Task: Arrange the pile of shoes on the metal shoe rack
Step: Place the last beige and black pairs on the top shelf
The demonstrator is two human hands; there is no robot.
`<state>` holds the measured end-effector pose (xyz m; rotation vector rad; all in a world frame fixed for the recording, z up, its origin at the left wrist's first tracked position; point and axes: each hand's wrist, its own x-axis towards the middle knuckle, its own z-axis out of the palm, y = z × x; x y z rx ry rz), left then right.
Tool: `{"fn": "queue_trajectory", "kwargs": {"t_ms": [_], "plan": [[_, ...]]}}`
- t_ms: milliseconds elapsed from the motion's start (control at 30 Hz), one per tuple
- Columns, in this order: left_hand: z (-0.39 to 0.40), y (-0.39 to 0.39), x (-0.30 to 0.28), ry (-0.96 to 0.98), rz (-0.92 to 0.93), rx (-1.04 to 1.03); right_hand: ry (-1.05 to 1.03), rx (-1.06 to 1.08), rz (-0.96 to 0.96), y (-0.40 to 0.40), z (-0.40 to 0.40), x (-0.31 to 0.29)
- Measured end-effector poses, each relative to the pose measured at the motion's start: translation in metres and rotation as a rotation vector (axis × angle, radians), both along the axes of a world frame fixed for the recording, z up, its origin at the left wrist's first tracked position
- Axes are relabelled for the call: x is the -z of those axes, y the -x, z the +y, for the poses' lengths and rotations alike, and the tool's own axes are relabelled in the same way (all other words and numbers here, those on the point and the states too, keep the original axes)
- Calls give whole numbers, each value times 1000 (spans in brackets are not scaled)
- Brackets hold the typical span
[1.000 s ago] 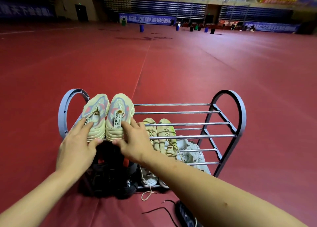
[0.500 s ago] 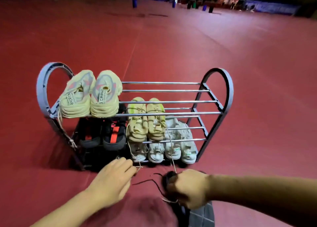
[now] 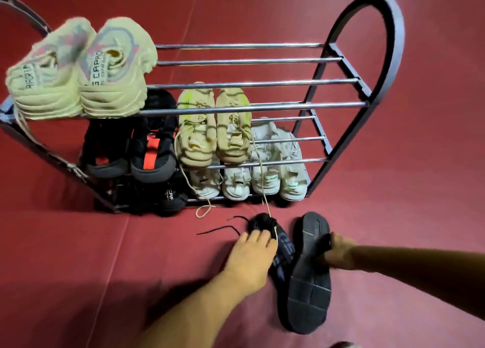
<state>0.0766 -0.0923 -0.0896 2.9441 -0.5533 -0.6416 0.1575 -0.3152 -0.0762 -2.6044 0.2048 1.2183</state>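
A metal shoe rack (image 3: 262, 61) with three tiers stands on the red floor. A pale yellow pair (image 3: 78, 72) sits at the left of its top tier. On the middle tier are a black-and-red pair (image 3: 131, 150) and a beige pair (image 3: 212, 129). The bottom tier holds white shoes (image 3: 265, 179) and a black shoe (image 3: 170, 195). In front of the rack lie two black shoes. My left hand (image 3: 252, 258) rests on the laced one (image 3: 280, 248). My right hand (image 3: 338, 250) grips the other black shoe (image 3: 309, 282), tipped so its sole faces me.
Loose laces (image 3: 207, 208) from the beige pair trail onto the floor in front of the rack. Black laces (image 3: 225, 227) spread left of my left hand. The right part of the top tier shows bare bars. Red floor surrounds the rack.
The view has tilted down and come closer to the rack. My left hand has reached right onto the laced black shoe. My right hand has turned the other black shoe sole-up.
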Motion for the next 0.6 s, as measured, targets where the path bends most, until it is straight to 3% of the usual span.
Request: {"fn": "queue_trajectory", "kwargs": {"t_ms": [67,100,300,433,533,600], "plan": [[-18,-19,12,-47,-47,289,-110,137,-29,-6,-5,26],[-26,-29,20,-52,-60,335,-159,210,-29,-3,-1,24],[-45,-61,29,-198,18,151,-446,505,102,0,-5,0],[-10,-46,20,-379,165,98,-566,547,-55,18,-10,-3],[32,-5,22,-280,177,-31,-720,461,-304,39,0,-16],[52,24,18,-267,110,-86,-756,182,-459,50,9,-29]]}}
